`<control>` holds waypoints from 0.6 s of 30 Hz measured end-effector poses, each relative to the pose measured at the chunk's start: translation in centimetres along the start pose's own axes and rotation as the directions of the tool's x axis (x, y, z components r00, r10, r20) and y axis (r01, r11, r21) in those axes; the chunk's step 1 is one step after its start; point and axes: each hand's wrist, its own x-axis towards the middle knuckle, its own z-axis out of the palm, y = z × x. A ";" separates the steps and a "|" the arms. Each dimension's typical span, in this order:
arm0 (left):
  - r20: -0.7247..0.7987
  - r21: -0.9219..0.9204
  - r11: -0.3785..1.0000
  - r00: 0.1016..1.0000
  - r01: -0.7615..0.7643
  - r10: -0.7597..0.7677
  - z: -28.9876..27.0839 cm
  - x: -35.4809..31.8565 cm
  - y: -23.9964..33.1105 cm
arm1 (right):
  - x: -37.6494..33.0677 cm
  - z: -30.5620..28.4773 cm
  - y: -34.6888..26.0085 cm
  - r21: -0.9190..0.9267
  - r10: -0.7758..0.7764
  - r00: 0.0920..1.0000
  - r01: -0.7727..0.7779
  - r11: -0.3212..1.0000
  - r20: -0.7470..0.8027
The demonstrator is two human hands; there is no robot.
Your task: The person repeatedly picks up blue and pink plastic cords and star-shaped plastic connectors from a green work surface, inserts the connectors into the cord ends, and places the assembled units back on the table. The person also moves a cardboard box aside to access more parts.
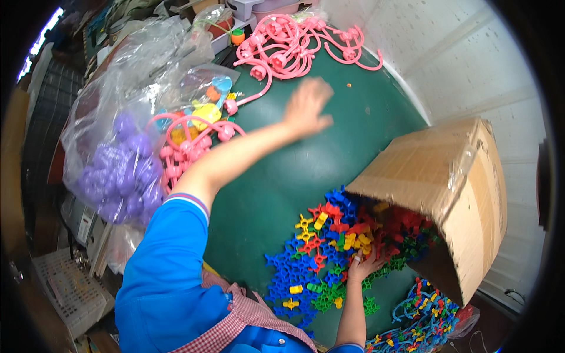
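My left hand [309, 109] is stretched over the green tabletop [276, 159], somewhat smeared by motion. Its thumb stands apart and nothing shows in it. Ahead of it lies a tangle of pink plastic tubes with flower-shaped ends [282, 53]. My right hand [365, 266], with a ring on one finger, rests with fingers apart on a heap of star-shaped plastic connector pieces [300, 265] in blue, red, yellow and green. Its fingertips touch yellow and red pieces. The heap runs into the open mouth of a cardboard box [429, 170] tipped on its side; the box's deeper inside is dark.
Left of my left arm lie a clear bag of purple plastic pieces [120, 170] and more pink parts [188, 147]. Blue cords strung with coloured pieces [418, 317] lie at the lower right. A white wall [435, 53] borders the table's right side.
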 end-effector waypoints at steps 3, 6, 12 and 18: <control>0.137 0.277 0.897 0.910 0.345 -0.392 1.3 9.7 -10.2 | 0.2 1.0 -0.5 -0.020 0.039 0.997 -0.040 0.999 -0.072; 0.179 0.513 0.689 0.722 0.512 -0.669 1.2 14.9 -14.9 | 1.3 2.5 -0.8 -0.075 0.028 0.990 -0.039 0.996 -0.139; 0.431 0.218 0.908 0.800 0.357 -0.418 3.9 12.9 -18.8 | 0.7 4.1 0.4 -0.310 0.109 0.990 -0.131 0.941 -0.087; 0.907 -0.234 0.954 0.395 0.186 0.145 -1.5 0.5 -8.2 | 1.0 4.1 0.7 -0.267 0.153 0.987 -0.163 0.950 -0.057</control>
